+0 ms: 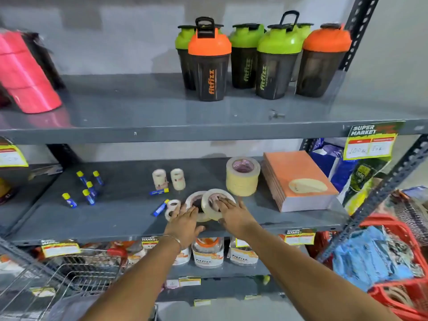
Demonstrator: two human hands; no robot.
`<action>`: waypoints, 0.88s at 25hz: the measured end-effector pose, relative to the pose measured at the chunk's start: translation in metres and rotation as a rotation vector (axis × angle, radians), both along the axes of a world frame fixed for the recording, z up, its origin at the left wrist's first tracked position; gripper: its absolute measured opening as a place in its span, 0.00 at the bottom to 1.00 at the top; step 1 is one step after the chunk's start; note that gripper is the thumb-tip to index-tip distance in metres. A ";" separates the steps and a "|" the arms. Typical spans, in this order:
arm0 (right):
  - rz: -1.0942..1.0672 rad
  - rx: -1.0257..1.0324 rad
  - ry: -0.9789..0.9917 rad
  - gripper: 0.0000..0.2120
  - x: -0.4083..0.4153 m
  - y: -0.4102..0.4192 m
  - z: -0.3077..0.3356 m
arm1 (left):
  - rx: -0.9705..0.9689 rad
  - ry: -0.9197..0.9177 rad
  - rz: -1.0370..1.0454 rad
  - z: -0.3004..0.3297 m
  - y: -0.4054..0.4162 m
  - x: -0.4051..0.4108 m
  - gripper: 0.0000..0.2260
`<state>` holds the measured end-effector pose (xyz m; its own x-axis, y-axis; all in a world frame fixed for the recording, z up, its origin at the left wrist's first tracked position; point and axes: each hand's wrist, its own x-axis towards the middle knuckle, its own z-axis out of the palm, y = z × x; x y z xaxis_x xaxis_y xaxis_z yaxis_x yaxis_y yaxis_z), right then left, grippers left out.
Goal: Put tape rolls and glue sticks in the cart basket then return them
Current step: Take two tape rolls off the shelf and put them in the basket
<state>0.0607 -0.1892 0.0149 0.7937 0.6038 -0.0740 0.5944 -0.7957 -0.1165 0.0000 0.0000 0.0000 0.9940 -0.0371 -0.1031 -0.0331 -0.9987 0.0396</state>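
Both forearms reach up from bottom centre of frame to the middle shelf point(115, 216). Left hand point(185, 222), fingers point(179, 210) together and flat, rests against a small tape roll point(173, 204) and a wider clear tape roll point(196, 201). Right hand point(234, 215), fingers spread, lies on top of a second clear tape roll point(214, 202), which leans on the first. Stacked masking tape rolls point(242, 176) stand just behind, right of centre; two small upright rolls point(169, 179) centre. Glue sticks point(88, 187) scattered centre left, two more lying near the left hand. Wire cart basket point(76, 279) lower left. Shaker bottles point(259, 59) on the top shelf.
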 end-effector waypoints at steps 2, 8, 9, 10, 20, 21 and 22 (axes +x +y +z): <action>-0.014 -0.054 0.027 0.28 0.005 0.000 -0.003 | 0.032 0.017 -0.006 -0.004 -0.004 0.006 0.28; -0.020 -0.067 0.020 0.24 0.008 -0.007 -0.016 | 0.119 -0.025 -0.007 0.006 -0.016 0.010 0.18; -0.021 -0.044 0.009 0.24 0.010 -0.007 -0.017 | 0.140 -0.020 0.005 0.009 -0.018 0.011 0.19; -0.019 -0.029 -0.002 0.24 0.010 -0.007 -0.017 | 0.162 -0.022 0.021 0.011 -0.020 0.011 0.20; 0.045 0.122 -0.280 0.21 0.013 -0.014 0.009 | 0.132 -0.216 0.233 0.018 -0.027 -0.020 0.19; 0.075 0.146 -0.298 0.20 0.013 -0.007 0.017 | 0.117 -0.249 0.262 0.018 -0.020 -0.028 0.19; 0.110 0.161 -0.305 0.20 0.011 0.001 0.025 | 0.107 -0.271 0.281 0.019 -0.013 -0.037 0.20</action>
<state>0.0718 -0.1880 0.0401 0.6946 0.6711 0.2589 0.7019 -0.7112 -0.0394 -0.0371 -0.0131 0.0186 0.9556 0.2364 0.1757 0.2465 -0.9684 -0.0376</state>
